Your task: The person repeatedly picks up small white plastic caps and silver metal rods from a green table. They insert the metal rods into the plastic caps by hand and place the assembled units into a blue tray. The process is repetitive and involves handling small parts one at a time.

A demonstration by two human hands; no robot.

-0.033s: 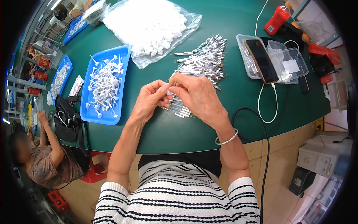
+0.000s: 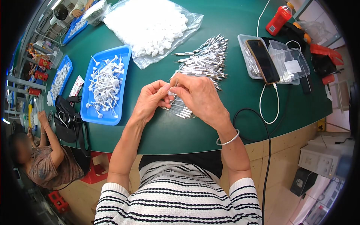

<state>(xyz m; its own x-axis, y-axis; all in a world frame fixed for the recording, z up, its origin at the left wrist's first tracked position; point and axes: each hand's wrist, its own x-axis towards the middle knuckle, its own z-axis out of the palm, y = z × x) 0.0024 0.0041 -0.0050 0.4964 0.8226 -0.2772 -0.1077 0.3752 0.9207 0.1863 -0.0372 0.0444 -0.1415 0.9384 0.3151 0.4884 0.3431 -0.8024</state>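
My left hand (image 2: 153, 99) and my right hand (image 2: 200, 95) meet over the green table, both closed with fingertips pinched together. A small white plastic piece (image 2: 170, 92) shows between them, held in the left fingertips. What the right fingertips grip is mostly hidden behind the fingers. Under and beyond my hands lies a heap of thin rods with metallic ends (image 2: 206, 60), some lined up just below the fingers (image 2: 180, 108). A blue tray (image 2: 84, 107) at the left holds white capped pieces with thin stems (image 2: 107, 84). Past the heap, a clear bag (image 2: 193, 18) spills white caps (image 2: 157, 43).
At the right, a phone (image 2: 263, 62) on a clear plastic box (image 2: 243, 37) trails a white cable. A red bottle (image 2: 279, 18) stands behind. A black cable (image 2: 268, 150) hangs over the table edge. A black bag (image 2: 67, 123) and a seated person (image 2: 50, 165) are at the left.
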